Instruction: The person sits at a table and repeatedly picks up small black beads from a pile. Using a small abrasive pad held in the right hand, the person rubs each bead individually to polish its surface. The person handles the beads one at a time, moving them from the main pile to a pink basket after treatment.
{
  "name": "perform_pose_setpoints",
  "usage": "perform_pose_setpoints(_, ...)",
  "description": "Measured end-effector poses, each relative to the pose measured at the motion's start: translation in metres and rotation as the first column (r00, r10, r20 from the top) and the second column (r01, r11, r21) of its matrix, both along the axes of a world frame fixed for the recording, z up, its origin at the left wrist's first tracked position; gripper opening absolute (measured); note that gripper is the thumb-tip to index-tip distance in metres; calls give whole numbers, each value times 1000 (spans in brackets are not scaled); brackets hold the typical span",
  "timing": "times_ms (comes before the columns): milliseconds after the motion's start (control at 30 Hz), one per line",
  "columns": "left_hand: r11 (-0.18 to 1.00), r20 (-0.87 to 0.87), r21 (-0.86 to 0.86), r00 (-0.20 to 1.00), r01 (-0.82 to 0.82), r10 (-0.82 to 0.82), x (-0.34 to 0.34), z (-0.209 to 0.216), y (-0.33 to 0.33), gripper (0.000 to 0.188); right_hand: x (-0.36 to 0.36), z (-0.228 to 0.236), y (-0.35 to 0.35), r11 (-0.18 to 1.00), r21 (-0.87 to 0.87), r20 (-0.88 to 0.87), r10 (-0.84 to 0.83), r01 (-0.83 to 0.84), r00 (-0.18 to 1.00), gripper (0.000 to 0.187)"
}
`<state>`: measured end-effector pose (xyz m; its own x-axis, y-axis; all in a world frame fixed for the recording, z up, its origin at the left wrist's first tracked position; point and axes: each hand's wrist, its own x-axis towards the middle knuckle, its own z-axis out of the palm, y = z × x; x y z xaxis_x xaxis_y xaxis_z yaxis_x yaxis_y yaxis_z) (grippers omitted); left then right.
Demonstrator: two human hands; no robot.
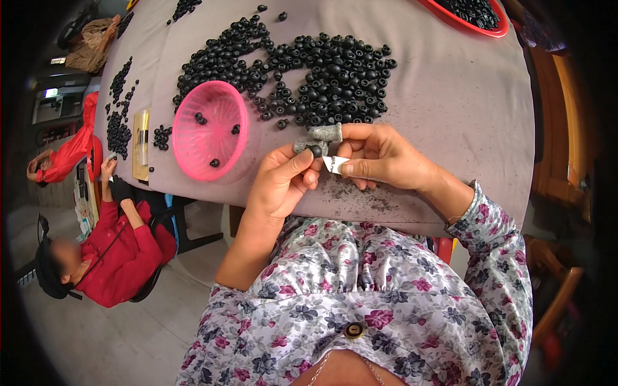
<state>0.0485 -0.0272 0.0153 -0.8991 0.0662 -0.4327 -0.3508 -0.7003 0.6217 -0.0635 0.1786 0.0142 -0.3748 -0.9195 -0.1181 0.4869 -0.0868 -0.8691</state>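
Note:
My left hand (278,183) pinches a small round black part (315,151) between thumb and fingers, in front of my body at the table's near edge. Close against it, my right hand (394,159) grips a small flat white piece (335,165) with a dark edge; its exact kind does not show. A grey fabric finger cover (326,133) sits on my right forefinger, and similar grey covers are on my left fingertips. Beyond my hands spreads a large heap of black round parts (344,77), many showing a hole. Dark crumbs (367,201) are scattered on the cloth below my hands.
A pink plastic basket (239,151) holds a few black parts, left of my hands. At the far right stands a red basin (503,24) of black pieces. Smaller piles (118,136) lie farther left, where a person in red (122,257) sits. The table has a greyish cloth (463,122).

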Motion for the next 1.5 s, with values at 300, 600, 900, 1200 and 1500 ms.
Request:
perform_pose_setpoints(300, 985, 7, 171, 999, 40, -42, -2, -4, 3, 17, 0, 3, 0, 1000, 3, 25, 19, -19, 1000, 31)
perform_pose_setpoints(600, 971, 55, 239, 998, 6, -19, -1, -3, 9, 22, -1, 8, 2, 999, 44, -16, 31, -31, 999, 29)
perform_pose_setpoints(900, 961, 85, 277, 996, 4, -28, -1, -4, 10, 23, -1, 2, 1, 1000, -22, 7, 22, -22, 1000, 30)
perform_pose_setpoints(1200, 959, 68, 282, 997, 4, -24, 2, -4, 13, 23, -1, 0, 2, 1000, -14, 24, 26, -26, 999, 25)
perform_pose_setpoints(1500, 931, 104, 363, 995, -48, 11, 5, -4, 21, 23, -2, 1, 3, 999, -6, -3, 32, -32, 999, 19)
